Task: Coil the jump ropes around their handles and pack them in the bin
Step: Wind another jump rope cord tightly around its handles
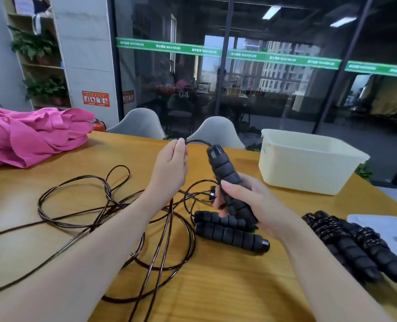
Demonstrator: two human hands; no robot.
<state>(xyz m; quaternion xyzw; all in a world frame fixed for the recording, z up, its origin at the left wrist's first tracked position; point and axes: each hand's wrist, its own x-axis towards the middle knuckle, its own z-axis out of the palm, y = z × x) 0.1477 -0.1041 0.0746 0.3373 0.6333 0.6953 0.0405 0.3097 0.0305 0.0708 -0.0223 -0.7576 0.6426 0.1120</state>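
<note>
My right hand (246, 201) grips a black foam jump-rope handle (225, 173), held upright above the wooden table (216, 287). My left hand (172, 166) pinches the thin black rope (197, 141) just where it arcs out of that handle's top. The rest of the rope (76, 205) lies in loose tangled loops on the table to the left. Two more black handles (230, 231) rest side by side under my right hand. A coiled jump rope (360, 247) lies at the right edge. The cream plastic bin (309, 163) stands at the back right.
A pink cloth (30, 138) is heaped at the table's back left. A white sheet-like object (388, 228) lies at the right edge beside the coiled rope. Two grey chairs (137, 123) stand behind the table, before a glass wall.
</note>
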